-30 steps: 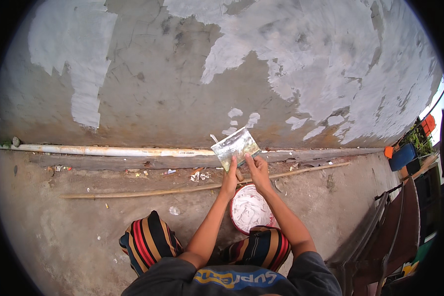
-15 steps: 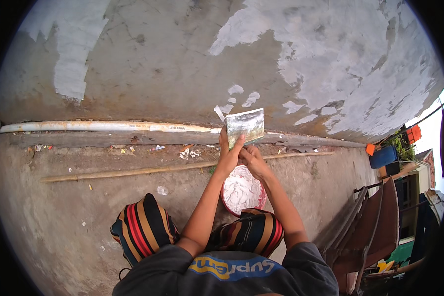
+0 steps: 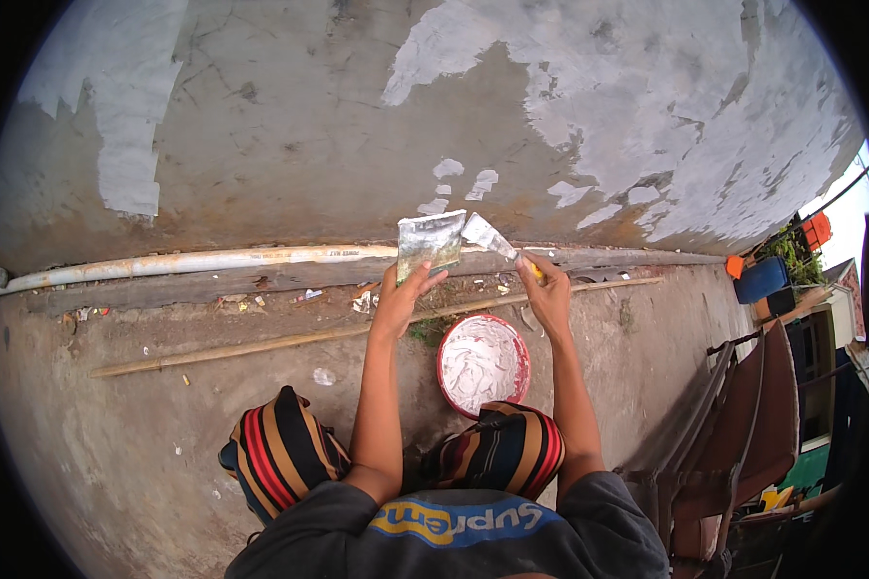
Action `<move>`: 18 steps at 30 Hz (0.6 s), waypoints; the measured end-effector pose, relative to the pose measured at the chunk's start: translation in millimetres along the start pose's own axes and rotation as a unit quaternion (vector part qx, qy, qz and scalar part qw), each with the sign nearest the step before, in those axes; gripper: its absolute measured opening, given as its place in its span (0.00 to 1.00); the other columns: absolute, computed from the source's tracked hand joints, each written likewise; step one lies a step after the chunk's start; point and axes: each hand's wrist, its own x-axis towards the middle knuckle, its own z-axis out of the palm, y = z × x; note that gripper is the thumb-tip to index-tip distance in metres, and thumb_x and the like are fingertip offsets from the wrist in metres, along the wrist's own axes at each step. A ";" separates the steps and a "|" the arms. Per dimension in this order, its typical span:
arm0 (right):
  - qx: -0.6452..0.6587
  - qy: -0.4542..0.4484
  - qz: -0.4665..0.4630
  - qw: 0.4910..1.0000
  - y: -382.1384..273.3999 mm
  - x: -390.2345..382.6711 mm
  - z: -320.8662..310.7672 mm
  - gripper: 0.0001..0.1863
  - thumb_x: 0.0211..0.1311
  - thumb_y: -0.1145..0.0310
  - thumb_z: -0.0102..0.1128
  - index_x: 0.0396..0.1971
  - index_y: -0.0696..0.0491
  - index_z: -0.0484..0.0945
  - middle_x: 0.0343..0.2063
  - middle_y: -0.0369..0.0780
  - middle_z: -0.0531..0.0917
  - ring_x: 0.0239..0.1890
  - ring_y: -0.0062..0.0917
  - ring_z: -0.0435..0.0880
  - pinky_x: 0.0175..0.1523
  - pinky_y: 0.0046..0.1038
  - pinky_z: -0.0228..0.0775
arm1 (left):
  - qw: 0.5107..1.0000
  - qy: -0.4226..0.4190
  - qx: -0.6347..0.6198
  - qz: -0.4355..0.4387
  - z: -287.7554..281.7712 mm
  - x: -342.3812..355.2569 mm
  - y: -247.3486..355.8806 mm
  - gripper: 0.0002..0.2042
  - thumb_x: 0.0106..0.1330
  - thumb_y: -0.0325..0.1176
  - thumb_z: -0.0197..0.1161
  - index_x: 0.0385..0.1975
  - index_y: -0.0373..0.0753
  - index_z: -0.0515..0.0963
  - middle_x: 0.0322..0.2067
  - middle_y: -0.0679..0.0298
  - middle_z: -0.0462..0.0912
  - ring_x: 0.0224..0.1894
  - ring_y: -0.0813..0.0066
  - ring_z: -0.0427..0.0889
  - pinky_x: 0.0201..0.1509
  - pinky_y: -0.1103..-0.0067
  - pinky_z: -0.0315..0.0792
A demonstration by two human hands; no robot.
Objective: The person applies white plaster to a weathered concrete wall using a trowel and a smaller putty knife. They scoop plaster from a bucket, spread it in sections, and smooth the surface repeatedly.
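My left hand [image 3: 401, 297] is closed on the lower edge of a flat rectangular board [image 3: 431, 241], greyish-green with white paste along its top edge. A putty knife [image 3: 487, 234] with a white-smeared blade and yellow handle is gripped in my right hand [image 3: 547, 294]. The blade tilts up and left, close to the board's right edge; whether they touch I cannot tell. Below and between my forearms stands a red bucket [image 3: 441, 374] holding white putty [image 3: 483, 359]. In front rises a grey wall [image 3: 290, 125] with white putty patches [image 3: 647, 106].
A white pipe [image 3: 193, 261] runs along the wall's foot. Nearer lies a long bamboo pole [image 3: 232, 352] on the concrete ground, with litter scattered behind it. My knees in striped cloth [image 3: 285, 446] flank the bucket's near side. A brown tarp [image 3: 743, 415] and blue drum [image 3: 763, 281] are at right.
My hands have moved apart, the left with the board to the left, the right to the right. The putty knife, earlier mostly behind the board, now shows beside its right edge.
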 end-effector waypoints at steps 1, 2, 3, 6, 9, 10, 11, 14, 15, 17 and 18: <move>0.002 0.005 0.004 1.000 2.7 0.1 -0.9 0.18 0.59 0.62 0.67 0.43 0.60 0.82 0.37 0.45 0.86 0.39 0.23 0.83 0.47 0.25 0.72 | 1.000 0.011 0.014 -0.011 3.8 -2.1 2.2 0.40 0.67 0.41 0.61 0.63 0.22 0.41 0.62 0.42 0.62 0.58 0.54 0.75 0.72 0.61 0.48; 0.004 0.010 0.007 1.000 7.6 0.8 -1.2 0.18 0.59 0.62 0.67 0.43 0.60 0.82 0.37 0.45 0.86 0.39 0.23 0.83 0.47 0.25 0.72 | 0.999 0.022 0.029 -0.021 6.5 -3.5 3.2 0.41 0.67 0.41 0.61 0.63 0.22 0.40 0.62 0.42 0.61 0.58 0.55 0.75 0.72 0.61 0.47; 0.008 0.014 0.009 1.000 10.2 2.0 -0.8 0.19 0.59 0.62 0.67 0.43 0.60 0.82 0.37 0.44 0.86 0.39 0.23 0.83 0.47 0.25 0.72 | 0.999 0.013 0.029 -0.021 6.2 -3.2 1.4 0.42 0.67 0.42 0.61 0.63 0.22 0.39 0.62 0.42 0.61 0.59 0.55 0.75 0.72 0.60 0.46; -0.007 0.022 -0.009 1.000 13.4 2.1 -0.9 0.18 0.59 0.62 0.67 0.42 0.61 0.82 0.36 0.45 0.86 0.39 0.23 0.83 0.47 0.25 0.72 | 0.999 0.000 0.032 -0.026 3.6 -3.0 -2.9 0.42 0.67 0.42 0.61 0.64 0.22 0.38 0.62 0.42 0.61 0.59 0.55 0.75 0.72 0.59 0.45; 0.013 0.017 0.005 1.000 12.3 2.3 -0.8 0.18 0.59 0.62 0.67 0.43 0.60 0.82 0.36 0.45 0.86 0.39 0.24 0.83 0.47 0.25 0.72 | 0.998 -0.005 0.055 -0.034 2.9 -5.7 0.6 0.41 0.67 0.43 0.61 0.63 0.22 0.41 0.62 0.43 0.63 0.58 0.56 0.76 0.72 0.60 0.47; 0.007 0.016 -0.019 1.000 12.5 2.4 -0.8 0.17 0.60 0.64 0.66 0.43 0.61 0.82 0.35 0.43 0.85 0.38 0.21 0.81 0.46 0.23 0.71 | 0.997 -0.017 0.073 -0.032 4.2 -7.5 4.2 0.40 0.67 0.42 0.61 0.63 0.22 0.43 0.61 0.43 0.64 0.58 0.56 0.76 0.71 0.60 0.48; 0.001 0.016 -0.043 0.999 12.8 3.4 -0.9 0.16 0.61 0.66 0.65 0.43 0.62 0.81 0.35 0.40 0.84 0.37 0.18 0.79 0.44 0.21 0.70 | 0.995 -0.029 0.091 -0.030 4.7 -8.3 6.4 0.39 0.67 0.42 0.61 0.63 0.22 0.44 0.61 0.43 0.64 0.57 0.56 0.76 0.71 0.60 0.50; -0.018 0.006 -0.072 0.997 -5.6 3.2 -1.8 0.14 0.61 0.69 0.65 0.43 0.62 0.81 0.34 0.38 0.83 0.36 0.16 0.77 0.44 0.20 0.68 | 0.995 -0.047 0.091 -0.006 -0.6 -7.0 2.5 0.36 0.68 0.42 0.60 0.62 0.22 0.49 0.59 0.44 0.67 0.56 0.57 0.78 0.68 0.61 0.57; -0.025 0.004 -0.074 0.997 -12.2 2.0 -1.8 0.14 0.61 0.69 0.65 0.43 0.61 0.81 0.34 0.38 0.83 0.37 0.17 0.77 0.44 0.20 0.68 | 0.993 -0.041 0.111 -0.008 1.8 -8.3 6.2 0.31 0.69 0.41 0.59 0.61 0.24 0.55 0.57 0.46 0.69 0.55 0.58 0.78 0.65 0.65 0.61; 0.005 0.002 -0.073 0.997 -12.0 -1.1 0.3 0.14 0.58 0.68 0.67 0.42 0.59 0.82 0.34 0.42 0.84 0.36 0.21 0.79 0.44 0.23 0.70 | 0.988 -0.028 0.151 -0.011 7.0 -12.7 14.3 0.24 0.71 0.39 0.56 0.58 0.26 0.66 0.54 0.51 0.74 0.53 0.61 0.79 0.59 0.71 0.70; 0.020 0.000 -0.075 0.997 -14.1 -1.5 2.2 0.14 0.57 0.67 0.68 0.41 0.58 0.82 0.34 0.43 0.84 0.36 0.24 0.80 0.44 0.25 0.71 | 0.989 -0.041 0.140 -0.012 4.5 -10.0 8.6 0.23 0.70 0.37 0.56 0.58 0.27 0.67 0.54 0.51 0.74 0.54 0.60 0.78 0.60 0.71 0.69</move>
